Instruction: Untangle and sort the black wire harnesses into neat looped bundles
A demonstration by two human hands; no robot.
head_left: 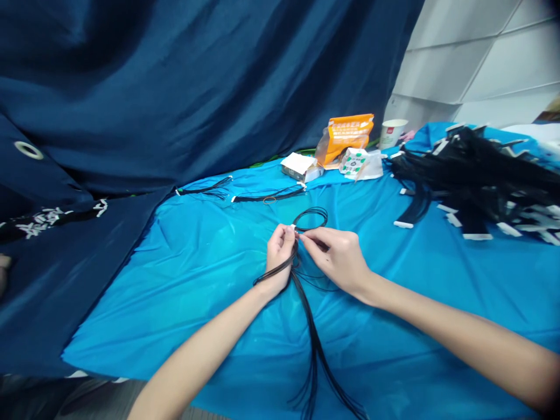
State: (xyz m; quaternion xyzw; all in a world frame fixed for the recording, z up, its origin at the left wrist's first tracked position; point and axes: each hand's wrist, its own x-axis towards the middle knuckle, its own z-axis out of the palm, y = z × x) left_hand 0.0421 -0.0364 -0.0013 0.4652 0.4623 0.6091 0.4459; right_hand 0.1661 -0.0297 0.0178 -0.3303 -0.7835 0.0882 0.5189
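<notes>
No legible txt, orange pkg (350, 133) incl.

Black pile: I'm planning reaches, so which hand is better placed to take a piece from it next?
Probably the right hand: the pile lies on its side, while the left hand holds wires that cross its wrist. The right may need freeing first: its fingertips are beside the white end.

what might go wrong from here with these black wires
The black wires curve over the wrist of the left hand, so they might snag if that hand pulls away.

The small white piece sits at the left fingertips, close to those of the right hand; it could slip if the grip loosens.

The wires' lower ends fan out loose over the blue cloth and may tangle.
</notes>
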